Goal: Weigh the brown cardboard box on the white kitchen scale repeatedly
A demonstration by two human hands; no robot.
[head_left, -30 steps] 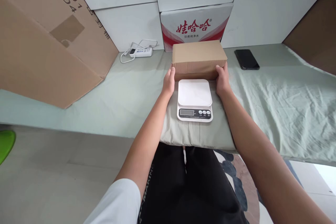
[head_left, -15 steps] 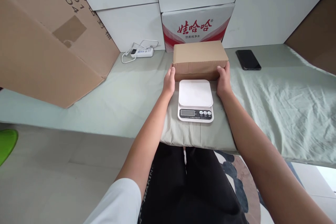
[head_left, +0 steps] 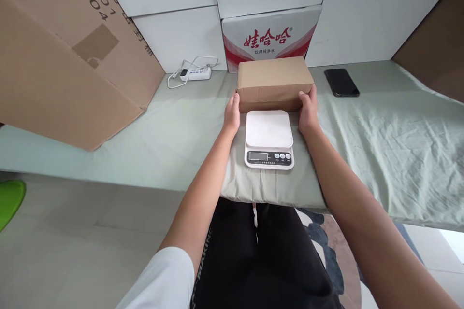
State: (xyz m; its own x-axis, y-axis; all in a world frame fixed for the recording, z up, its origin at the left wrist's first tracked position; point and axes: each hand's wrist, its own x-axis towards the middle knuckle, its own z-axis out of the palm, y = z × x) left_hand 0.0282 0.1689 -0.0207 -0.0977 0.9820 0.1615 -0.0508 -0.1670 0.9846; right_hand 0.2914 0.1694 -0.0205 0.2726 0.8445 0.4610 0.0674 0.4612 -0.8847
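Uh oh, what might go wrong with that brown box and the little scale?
The brown box is just behind the white scale, so pulling it forward might bump the scale. The left hand and right hand hold it near its front corners, so its back could dip if lifted. The scale also sits fairly near the front edge of the green cloth, so a hard shove might knock it off.

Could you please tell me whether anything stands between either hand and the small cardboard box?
Nothing visible does: the left hand is against the left end of the small cardboard box, and the right hand grips its right end. The digital kitchen scale sits in front of the box, between the wrists.
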